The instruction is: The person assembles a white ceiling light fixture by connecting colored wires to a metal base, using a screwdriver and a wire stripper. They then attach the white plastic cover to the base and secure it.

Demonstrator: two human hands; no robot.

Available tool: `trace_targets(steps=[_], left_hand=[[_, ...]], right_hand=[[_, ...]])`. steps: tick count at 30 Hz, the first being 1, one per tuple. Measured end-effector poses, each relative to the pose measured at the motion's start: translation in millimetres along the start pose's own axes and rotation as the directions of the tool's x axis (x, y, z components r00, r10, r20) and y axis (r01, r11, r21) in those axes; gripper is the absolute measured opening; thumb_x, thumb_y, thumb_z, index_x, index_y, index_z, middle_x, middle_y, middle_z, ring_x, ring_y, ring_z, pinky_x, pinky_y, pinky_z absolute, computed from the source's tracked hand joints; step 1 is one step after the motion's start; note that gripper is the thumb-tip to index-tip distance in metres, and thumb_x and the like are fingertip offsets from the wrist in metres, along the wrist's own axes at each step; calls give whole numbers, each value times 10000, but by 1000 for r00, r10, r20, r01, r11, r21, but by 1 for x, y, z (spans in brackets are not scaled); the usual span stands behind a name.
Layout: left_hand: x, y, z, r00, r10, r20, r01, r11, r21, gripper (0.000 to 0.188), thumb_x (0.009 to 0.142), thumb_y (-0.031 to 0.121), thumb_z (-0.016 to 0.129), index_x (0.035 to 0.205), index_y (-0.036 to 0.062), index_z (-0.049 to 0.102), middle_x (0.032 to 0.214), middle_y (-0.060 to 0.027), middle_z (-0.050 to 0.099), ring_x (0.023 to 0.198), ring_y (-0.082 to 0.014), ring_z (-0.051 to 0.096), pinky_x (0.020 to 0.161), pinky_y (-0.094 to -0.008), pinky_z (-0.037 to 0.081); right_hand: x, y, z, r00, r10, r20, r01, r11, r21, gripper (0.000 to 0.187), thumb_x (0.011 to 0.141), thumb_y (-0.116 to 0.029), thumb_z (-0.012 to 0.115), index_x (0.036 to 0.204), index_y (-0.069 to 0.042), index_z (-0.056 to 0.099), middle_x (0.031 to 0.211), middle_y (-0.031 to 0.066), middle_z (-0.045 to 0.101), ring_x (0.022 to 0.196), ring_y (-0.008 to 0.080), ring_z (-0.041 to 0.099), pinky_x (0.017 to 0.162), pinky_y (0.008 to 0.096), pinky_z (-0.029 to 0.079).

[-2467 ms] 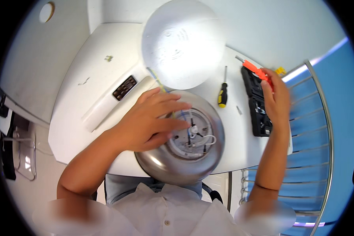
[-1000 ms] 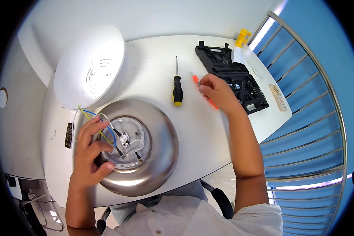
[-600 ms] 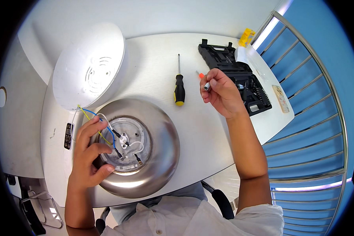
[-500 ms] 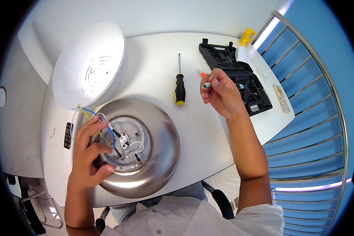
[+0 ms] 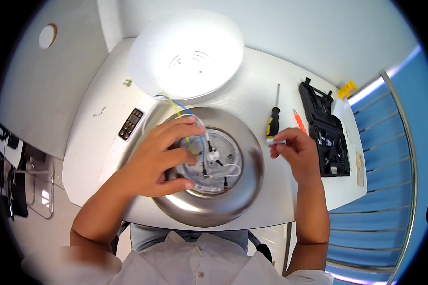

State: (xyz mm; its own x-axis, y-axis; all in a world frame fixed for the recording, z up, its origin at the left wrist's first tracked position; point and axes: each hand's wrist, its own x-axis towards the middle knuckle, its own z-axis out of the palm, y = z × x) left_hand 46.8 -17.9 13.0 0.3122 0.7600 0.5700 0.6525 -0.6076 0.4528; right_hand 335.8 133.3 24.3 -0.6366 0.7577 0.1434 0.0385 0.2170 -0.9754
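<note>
Lamp base: a round brushed-metal dish (image 5: 233,209) lies on the near part of the white table (image 5: 104,109), just in front of the person's chest; its near rim reaches the table's near edge.
Centre plate: a round grey disc (image 5: 218,164) sits in the middle of the dish, with a small white part and short black and white leads on it.
Wires: a yellow wire (image 5: 176,110) and a blue wire (image 5: 188,111) run from the far left rim of the dish in towards the centre plate, passing under the left fingers.
Left hand: the left hand (image 5: 159,161) rests over the left half of the dish, fingers spread apart and curved, tips on the edge of the centre plate and over the wires; it clamps nothing that can be made out.
Right hand: the right hand (image 5: 295,154) is just right of the dish rim, fingers drawn together and pinched on a small silvery bit (image 5: 277,141) that sticks out to the left.
Screwdriver: a screwdriver with a black and yellow handle (image 5: 272,118) lies on the table just beyond the right hand, shaft pointing far.
Orange tool: a slim orange tool (image 5: 298,121) lies just right of the screwdriver.
Tool case: an open black case (image 5: 325,133) lies right of the orange tool, near the table's right edge.
Lamp cover: a white dome-shaped cover (image 5: 188,54) lies on the far side, touching or just beyond the dish.
Dark strip: a small dark rectangular piece (image 5: 131,124) lies left of the dish.
</note>
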Motion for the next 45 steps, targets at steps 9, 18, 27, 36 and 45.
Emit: trace_targets(steps=[9, 18, 27, 36, 45], left_hand=[[-5, 2, -1, 1000, -25, -11, 25, 999, -25, 300, 705, 325, 749, 844, 89, 626, 1329, -148, 504, 1291, -385, 410, 1023, -479, 341], [-8, 0, 2, 999, -21, -45, 20, 999, -33, 309, 661, 288, 777, 847, 103, 614, 1327, -137, 503, 1291, -377, 412, 1013, -478, 342], [-7, 1, 2, 998, -52, -27, 51, 998, -40, 299, 664, 280, 767, 838, 92, 611, 1319, -142, 505, 1284, -388, 412, 1021, -483, 336], [-6, 3, 5, 997, -55, -58, 56, 998, 16, 348, 685, 366, 703, 763, 42, 605, 1279, -198, 530, 1268, -416, 421, 1020, -503, 345], [-5, 2, 13, 991, -125, -44, 124, 992, -16, 392, 766, 419, 648, 782, 33, 580, 1296, -210, 486, 1279, -430, 389, 1050, -527, 298]], right_hand=[[27, -60, 73, 856, -283, 432, 505, 635, -585, 133, 783, -16, 651, 911, -43, 629, 807, 92, 611, 754, 274, 600, 665, 357, 489], [42, -61, 86, 825, -162, 541, 519, 594, -615, 79, 782, -12, 612, 853, -38, 588, 798, 97, 615, 775, 301, 603, 687, 407, 480], [41, -52, 85, 821, -170, 546, 537, 555, -635, 93, 774, -17, 637, 862, -41, 616, 807, 109, 637, 755, 309, 614, 665, 384, 490], [24, -45, -23, 916, -321, -240, 81, 735, -673, 82, 801, -39, 638, 877, -23, 615, 754, 54, 618, 677, 111, 566, 641, 243, 467], [-27, 58, -235, 702, -165, -693, -428, 680, -595, 112, 764, -75, 668, 874, -56, 668, 737, 66, 658, 712, 197, 635, 678, 320, 490]])
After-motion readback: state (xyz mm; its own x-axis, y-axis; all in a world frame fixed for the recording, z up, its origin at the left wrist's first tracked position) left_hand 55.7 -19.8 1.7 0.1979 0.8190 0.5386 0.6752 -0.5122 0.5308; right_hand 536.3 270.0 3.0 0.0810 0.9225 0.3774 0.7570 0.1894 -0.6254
